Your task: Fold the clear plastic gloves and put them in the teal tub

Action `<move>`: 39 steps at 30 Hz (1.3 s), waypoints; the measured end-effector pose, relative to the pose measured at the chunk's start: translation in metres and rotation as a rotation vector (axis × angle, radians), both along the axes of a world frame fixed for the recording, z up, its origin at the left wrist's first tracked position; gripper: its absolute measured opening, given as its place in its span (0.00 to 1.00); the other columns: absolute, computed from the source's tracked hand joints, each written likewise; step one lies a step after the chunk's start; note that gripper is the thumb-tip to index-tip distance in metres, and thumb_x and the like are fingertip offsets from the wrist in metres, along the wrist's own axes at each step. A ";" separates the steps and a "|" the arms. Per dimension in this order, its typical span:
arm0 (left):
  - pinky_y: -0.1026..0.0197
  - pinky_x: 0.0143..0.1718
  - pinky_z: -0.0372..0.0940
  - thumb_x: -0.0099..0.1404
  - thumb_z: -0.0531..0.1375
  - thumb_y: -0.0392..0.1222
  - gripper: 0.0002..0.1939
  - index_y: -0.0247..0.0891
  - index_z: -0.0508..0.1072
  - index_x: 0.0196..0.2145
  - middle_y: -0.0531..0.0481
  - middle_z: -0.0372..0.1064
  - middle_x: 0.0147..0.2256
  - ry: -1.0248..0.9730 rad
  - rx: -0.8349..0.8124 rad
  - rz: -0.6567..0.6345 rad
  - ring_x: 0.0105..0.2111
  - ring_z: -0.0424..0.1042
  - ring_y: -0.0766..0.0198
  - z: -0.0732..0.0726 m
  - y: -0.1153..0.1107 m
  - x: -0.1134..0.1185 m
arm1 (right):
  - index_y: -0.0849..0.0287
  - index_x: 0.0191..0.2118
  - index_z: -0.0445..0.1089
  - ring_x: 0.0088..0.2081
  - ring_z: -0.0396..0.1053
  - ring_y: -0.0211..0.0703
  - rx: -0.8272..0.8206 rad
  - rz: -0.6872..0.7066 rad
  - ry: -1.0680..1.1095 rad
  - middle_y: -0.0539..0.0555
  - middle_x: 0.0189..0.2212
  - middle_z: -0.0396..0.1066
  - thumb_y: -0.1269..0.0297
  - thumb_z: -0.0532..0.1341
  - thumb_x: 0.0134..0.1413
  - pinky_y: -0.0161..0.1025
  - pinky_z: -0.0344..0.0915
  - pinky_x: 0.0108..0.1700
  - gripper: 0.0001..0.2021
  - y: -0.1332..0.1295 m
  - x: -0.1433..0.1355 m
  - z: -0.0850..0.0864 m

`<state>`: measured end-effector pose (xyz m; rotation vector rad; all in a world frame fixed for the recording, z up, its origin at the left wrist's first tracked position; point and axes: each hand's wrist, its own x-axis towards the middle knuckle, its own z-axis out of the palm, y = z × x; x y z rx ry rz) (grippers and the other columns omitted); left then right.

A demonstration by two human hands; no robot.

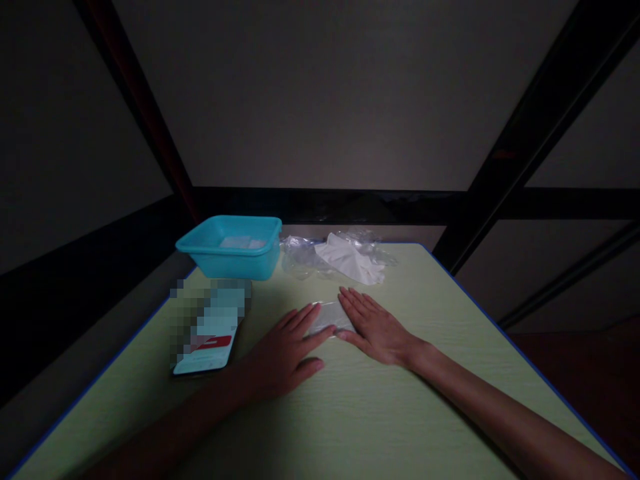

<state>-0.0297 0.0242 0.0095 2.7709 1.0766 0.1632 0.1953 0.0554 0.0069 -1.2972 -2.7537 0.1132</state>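
Note:
Flat on the table lies a small whitish packet in clear, shiny plastic (330, 318), between my two hands. My left hand (290, 350) rests at its left side, fingers stretched out, with fingertips touching the plastic. At the right side, the fingers of my right hand (376, 327) lie extended over the packet's edge, the thumb pointing toward its near edge. Neither hand grasps it. Parts of the packet are hidden under the fingers, and what is inside cannot be made out.
A turquoise plastic basket (240, 260) with white packets (243, 242) inside stands at the back left. Nearer, a phone (213, 340) with a lit screen, partly blurred, lies on the pale green table (360, 427). Crumpled clear plastic (303, 257) and white tissue (350, 259) lie at the back.

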 end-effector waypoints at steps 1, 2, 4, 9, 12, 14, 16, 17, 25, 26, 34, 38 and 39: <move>0.43 0.58 0.45 0.65 0.53 0.43 0.27 0.42 0.52 0.61 0.40 0.36 0.64 -0.007 0.001 0.000 0.62 0.39 0.47 0.000 0.000 0.000 | 0.74 0.62 0.47 0.63 0.40 0.54 0.002 -0.001 0.000 0.69 0.62 0.42 0.42 0.39 0.58 0.51 0.45 0.61 0.39 0.000 0.000 0.000; 0.43 0.58 0.45 0.65 0.53 0.43 0.28 0.42 0.52 0.61 0.40 0.36 0.64 -0.014 0.003 0.000 0.62 0.39 0.47 -0.001 0.001 -0.001 | 0.73 0.62 0.47 0.63 0.40 0.53 0.003 -0.001 0.000 0.68 0.62 0.42 0.42 0.39 0.58 0.52 0.45 0.61 0.39 0.000 0.000 0.000; 0.44 0.58 0.45 0.65 0.53 0.43 0.28 0.43 0.52 0.61 0.41 0.35 0.64 -0.020 0.005 0.001 0.62 0.39 0.47 -0.002 0.001 -0.001 | 0.72 0.62 0.47 0.63 0.40 0.53 0.005 -0.009 -0.003 0.68 0.62 0.42 0.42 0.40 0.58 0.52 0.45 0.61 0.38 0.000 0.000 0.000; 0.44 0.58 0.46 0.65 0.54 0.44 0.28 0.44 0.53 0.61 0.40 0.33 0.64 -0.009 -0.014 0.013 0.62 0.38 0.46 -0.001 0.002 -0.002 | 0.72 0.62 0.47 0.63 0.40 0.56 0.001 -0.051 -0.038 0.69 0.62 0.40 0.42 0.41 0.58 0.54 0.44 0.61 0.38 -0.002 -0.001 0.000; 0.44 0.58 0.45 0.65 0.54 0.44 0.28 0.44 0.53 0.61 0.41 0.32 0.64 -0.013 -0.018 0.018 0.62 0.38 0.45 -0.001 0.001 -0.002 | 0.70 0.62 0.47 0.63 0.39 0.57 0.001 -0.077 -0.035 0.69 0.62 0.40 0.41 0.42 0.57 0.55 0.43 0.61 0.38 -0.003 -0.001 0.000; 0.44 0.58 0.45 0.64 0.54 0.43 0.28 0.45 0.53 0.61 0.42 0.32 0.65 -0.022 -0.011 0.013 0.62 0.38 0.45 -0.002 0.002 -0.002 | 0.69 0.62 0.47 0.63 0.39 0.57 0.006 -0.096 -0.028 0.69 0.62 0.41 0.41 0.43 0.57 0.55 0.43 0.60 0.38 -0.004 -0.002 0.000; 0.44 0.58 0.45 0.64 0.54 0.44 0.28 0.46 0.52 0.61 0.43 0.32 0.65 -0.029 0.004 0.007 0.62 0.38 0.45 -0.004 0.002 -0.003 | 0.68 0.62 0.49 0.63 0.39 0.57 0.014 -0.118 -0.013 0.69 0.62 0.42 0.41 0.44 0.56 0.56 0.43 0.60 0.38 -0.005 -0.002 -0.001; 0.44 0.58 0.45 0.65 0.54 0.44 0.28 0.46 0.51 0.61 0.42 0.31 0.65 -0.027 0.011 0.006 0.62 0.38 0.45 -0.005 0.002 -0.003 | 0.68 0.62 0.49 0.63 0.39 0.57 0.019 -0.130 -0.003 0.69 0.62 0.43 0.41 0.45 0.56 0.56 0.44 0.60 0.38 -0.005 -0.002 -0.001; 0.46 0.59 0.42 0.66 0.52 0.46 0.33 0.37 0.40 0.63 0.37 0.32 0.64 0.005 0.033 0.021 0.63 0.34 0.50 -0.010 0.003 -0.004 | 0.65 0.61 0.52 0.62 0.44 0.55 0.090 -0.088 0.140 0.65 0.62 0.46 0.47 0.53 0.54 0.56 0.46 0.60 0.34 -0.009 0.004 0.002; 0.47 0.59 0.42 0.66 0.52 0.46 0.36 0.36 0.36 0.64 0.36 0.32 0.64 -0.001 0.029 0.024 0.63 0.33 0.51 -0.011 0.003 -0.005 | 0.65 0.60 0.53 0.62 0.45 0.54 0.102 -0.071 0.151 0.65 0.62 0.47 0.49 0.54 0.54 0.56 0.46 0.60 0.33 -0.010 0.005 0.004; 0.48 0.59 0.45 0.60 0.58 0.42 0.48 0.38 0.24 0.63 0.35 0.33 0.64 -0.159 -0.031 0.088 0.63 0.38 0.51 -0.013 0.001 -0.007 | 0.60 0.43 0.69 0.53 0.62 0.48 0.204 0.105 0.169 0.60 0.49 0.67 0.61 0.54 0.59 0.53 0.51 0.58 0.12 -0.018 0.016 0.011; 0.47 0.59 0.46 0.60 0.58 0.42 0.45 0.36 0.31 0.63 0.35 0.36 0.63 -0.152 -0.068 0.116 0.62 0.39 0.50 -0.010 0.000 -0.006 | 0.61 0.38 0.71 0.45 0.67 0.45 0.318 0.185 0.159 0.57 0.41 0.71 0.65 0.54 0.60 0.49 0.56 0.56 0.09 -0.015 0.014 0.010; 0.47 0.59 0.46 0.60 0.58 0.42 0.44 0.35 0.33 0.63 0.35 0.37 0.63 -0.145 -0.079 0.124 0.62 0.38 0.50 -0.010 0.000 -0.006 | 0.61 0.37 0.71 0.44 0.67 0.44 0.352 0.202 0.156 0.56 0.40 0.72 0.66 0.54 0.60 0.48 0.57 0.55 0.09 -0.014 0.012 0.009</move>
